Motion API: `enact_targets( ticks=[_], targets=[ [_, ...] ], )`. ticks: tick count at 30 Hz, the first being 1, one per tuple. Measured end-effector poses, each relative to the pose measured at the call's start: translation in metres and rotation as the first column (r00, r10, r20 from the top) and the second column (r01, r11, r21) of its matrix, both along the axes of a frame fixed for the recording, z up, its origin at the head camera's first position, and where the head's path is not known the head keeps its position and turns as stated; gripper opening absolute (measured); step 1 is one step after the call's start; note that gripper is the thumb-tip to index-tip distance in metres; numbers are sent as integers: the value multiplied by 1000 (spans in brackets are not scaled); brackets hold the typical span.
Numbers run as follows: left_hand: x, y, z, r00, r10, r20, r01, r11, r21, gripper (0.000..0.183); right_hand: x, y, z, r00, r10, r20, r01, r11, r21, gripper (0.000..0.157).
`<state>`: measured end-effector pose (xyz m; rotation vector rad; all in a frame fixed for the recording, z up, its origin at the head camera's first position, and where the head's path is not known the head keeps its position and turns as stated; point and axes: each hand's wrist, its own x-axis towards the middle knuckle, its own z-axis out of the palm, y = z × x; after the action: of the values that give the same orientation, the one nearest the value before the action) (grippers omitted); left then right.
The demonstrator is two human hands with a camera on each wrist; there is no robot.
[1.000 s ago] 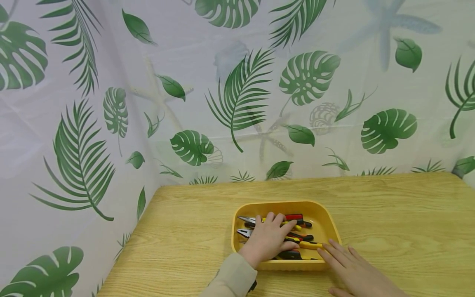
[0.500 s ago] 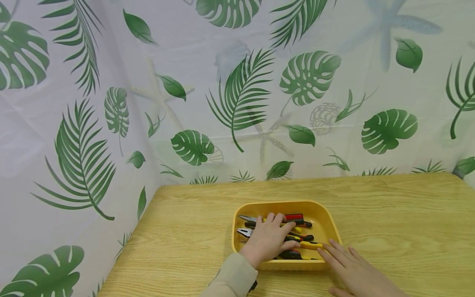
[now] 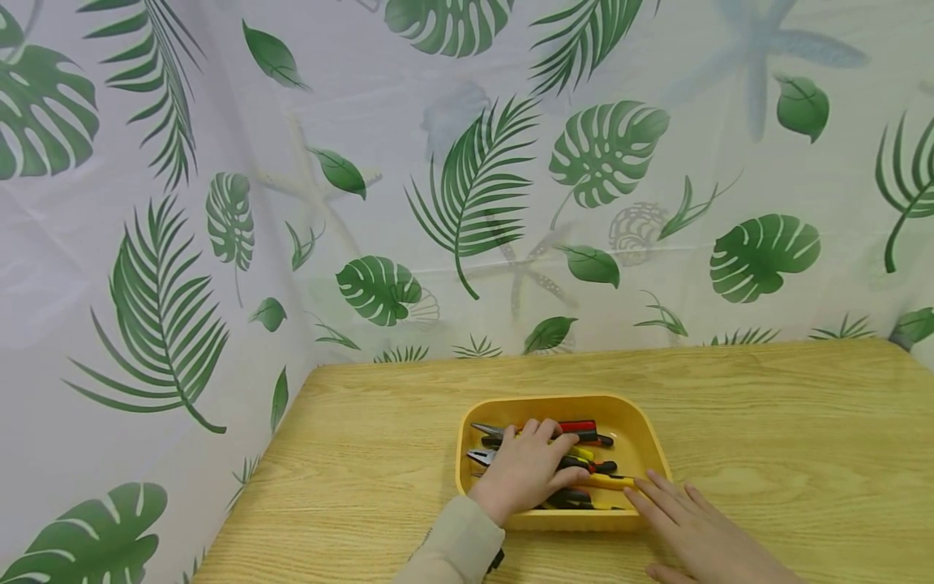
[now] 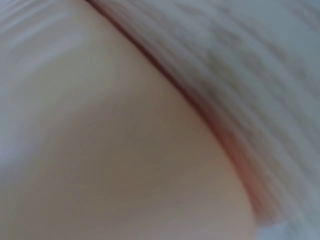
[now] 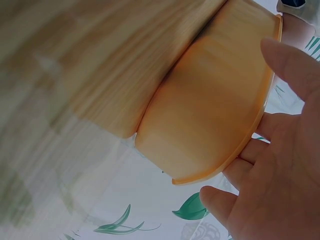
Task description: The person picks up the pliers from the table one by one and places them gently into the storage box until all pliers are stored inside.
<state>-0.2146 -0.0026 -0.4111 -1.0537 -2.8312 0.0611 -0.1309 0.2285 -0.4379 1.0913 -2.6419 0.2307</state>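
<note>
In the head view, a yellow plastic box [image 3: 645, 430] holds several hand tools. My left hand [image 3: 521, 470] reaches in from the front, its fingers spread over the tools and its undersides hidden. Past its left side show the long grey jaws of needle-nose pliers [image 3: 485, 429] and the head of combination pliers [image 3: 481, 457]. Red, black and yellow tool handles [image 3: 601, 467] stick out to its right. My right hand [image 3: 689, 523] touches the box's front right corner with extended fingers; the right wrist view shows that hand [image 5: 280, 170] along the rim.
The box stands on a wood-grain table [image 3: 379, 454]. Behind and to the left hangs a white cloth [image 3: 350, 211] printed with green leaves. The left wrist view is filled by the blurred outer wall of the box [image 4: 125, 140].
Tool handles beside my left thumb have shifted slightly, and more black shows there now. The left fingers have moved very little. My right hand and the box have stayed in place.
</note>
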Motion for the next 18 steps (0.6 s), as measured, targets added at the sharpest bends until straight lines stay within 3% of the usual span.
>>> enact_targets(
  ticks=[8,18],
  targets=[
    [-1,-2,-1,1000,4,25,-4,1000,1,62,0,0,0,1000,-4,-5,4,1000,13,74],
    [0,-8,4,998,0,61,-4,998,57,63,2,-1,3,994,-24,106,25,1000,-13,72]
  ],
)
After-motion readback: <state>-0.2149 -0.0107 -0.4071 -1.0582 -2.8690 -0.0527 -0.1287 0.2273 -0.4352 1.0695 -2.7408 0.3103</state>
